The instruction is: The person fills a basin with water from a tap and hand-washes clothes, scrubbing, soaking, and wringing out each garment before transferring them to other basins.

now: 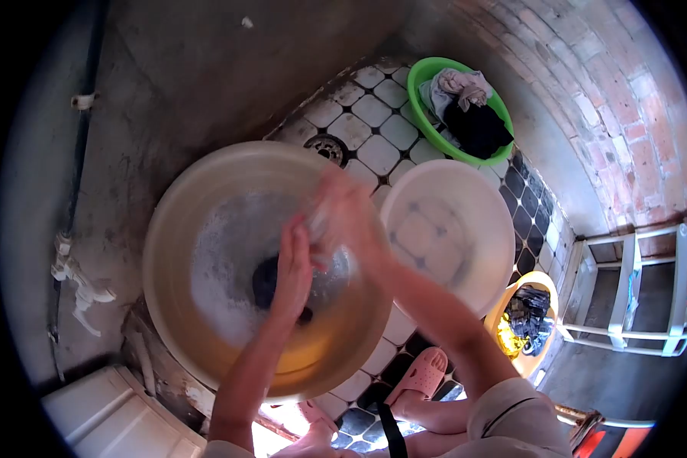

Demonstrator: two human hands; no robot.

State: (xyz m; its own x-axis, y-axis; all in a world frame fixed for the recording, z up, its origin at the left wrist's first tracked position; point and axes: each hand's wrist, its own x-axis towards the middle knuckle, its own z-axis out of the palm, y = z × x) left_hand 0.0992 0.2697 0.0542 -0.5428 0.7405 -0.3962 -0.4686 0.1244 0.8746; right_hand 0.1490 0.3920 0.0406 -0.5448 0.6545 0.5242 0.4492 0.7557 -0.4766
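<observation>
A large round tub stands at centre left with soapy, foamy water in it. My left hand is over the tub, its fingers bent near my right hand. My right hand is smeared by motion above the tub's right side. Between the two hands is something pale and blurred that I cannot make out. Below them a dark cloth lies in the water, partly hidden by my left hand and wrist.
A whitish basin is right of the tub. Behind it stands a green basin with clothes. A yellow basin holds dark clothes. A white rack is far right, a floor drain behind the tub, a tap left.
</observation>
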